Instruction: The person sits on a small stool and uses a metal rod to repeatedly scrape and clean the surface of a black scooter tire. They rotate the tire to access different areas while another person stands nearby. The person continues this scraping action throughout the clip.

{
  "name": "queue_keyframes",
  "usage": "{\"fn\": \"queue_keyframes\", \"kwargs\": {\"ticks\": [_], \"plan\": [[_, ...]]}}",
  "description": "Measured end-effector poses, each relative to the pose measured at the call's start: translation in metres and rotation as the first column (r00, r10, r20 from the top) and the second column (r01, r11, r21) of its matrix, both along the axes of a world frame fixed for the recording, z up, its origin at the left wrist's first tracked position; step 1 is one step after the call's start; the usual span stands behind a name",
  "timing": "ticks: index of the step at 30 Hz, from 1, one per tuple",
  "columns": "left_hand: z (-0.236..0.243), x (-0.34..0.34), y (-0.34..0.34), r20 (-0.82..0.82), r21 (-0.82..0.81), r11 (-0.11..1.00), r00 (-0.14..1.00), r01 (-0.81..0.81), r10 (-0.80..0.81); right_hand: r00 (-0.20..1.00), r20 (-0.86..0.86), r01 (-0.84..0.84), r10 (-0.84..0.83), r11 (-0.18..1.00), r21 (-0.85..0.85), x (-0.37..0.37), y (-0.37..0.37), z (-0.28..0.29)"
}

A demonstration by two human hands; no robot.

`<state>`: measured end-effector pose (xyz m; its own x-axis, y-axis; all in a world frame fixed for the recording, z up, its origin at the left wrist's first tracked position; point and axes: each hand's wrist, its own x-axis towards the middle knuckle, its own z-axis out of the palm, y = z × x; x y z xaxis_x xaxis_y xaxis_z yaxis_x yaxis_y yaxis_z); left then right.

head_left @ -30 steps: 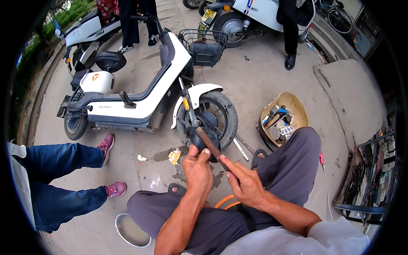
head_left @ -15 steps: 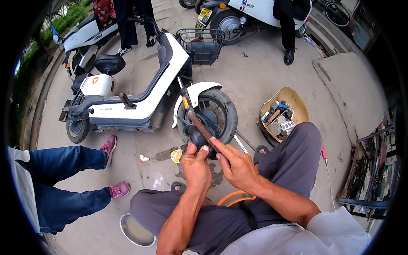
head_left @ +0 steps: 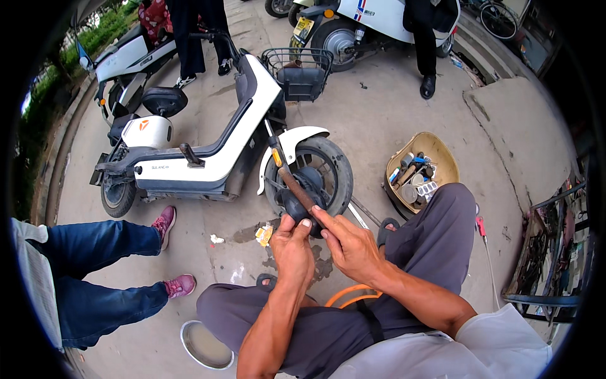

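Note:
A white electric scooter [head_left: 214, 161] stands side-on ahead of me, its front wheel [head_left: 344, 167] towards my hands. A black rubber inner tube [head_left: 295, 206] bulges out beside that wheel. My left hand [head_left: 293, 252] is closed on the near part of the tube, thumb on top. Across the tube lies a long, rusty brown file [head_left: 294, 188], slanting away to the upper left. My right hand [head_left: 352, 246] is closed round the file's near end, with fingers stretched along it. The tube's underside and part of my grip are hidden.
A yellowish tub of tools [head_left: 451, 165] stands right of the wheel. By my left knee sits a round basin of cloudy water [head_left: 208, 346]. A person in jeans [head_left: 104, 249] is close at left. A metal rack [head_left: 549, 265] stands at right, near a red-handled tool [head_left: 481, 226].
The view has shifted slightly. Both hands keep their hold on the tube and the file, with hardly any visible movement.

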<state>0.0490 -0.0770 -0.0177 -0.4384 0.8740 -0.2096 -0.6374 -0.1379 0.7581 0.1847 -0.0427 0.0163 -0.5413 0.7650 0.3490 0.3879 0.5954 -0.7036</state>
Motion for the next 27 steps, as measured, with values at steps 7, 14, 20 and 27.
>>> {"fn": "queue_keyframes", "kwargs": {"ticks": [7, 14, 20, 27], "plan": [[0.001, 0.003, -0.002, -0.021, -0.034, 0.999, 0.999, 0.031, -0.032, 1.0, 0.005, 0.022, -0.021, 0.996, -0.083, 0.021, -0.027, -0.005], [0.008, 0.004, -0.002, -0.069, -0.014, 1.0, 0.998, -0.014, 0.013, 0.987, -0.159, -0.03, 0.028, 0.999, -0.01, 0.019, -0.004, 0.009], [0.007, 0.005, 0.0, -0.146, -0.045, 0.998, 0.988, 0.04, -0.046, 0.999, 0.021, -0.045, 0.047, 0.997, -0.07, 0.015, -0.012, -0.001], [0.005, 0.007, -0.001, -0.215, -0.034, 0.999, 0.977, -0.014, 0.006, 0.99, 0.106, -0.09, 0.095, 0.995, -0.048, 0.043, -0.026, -0.001]]}}
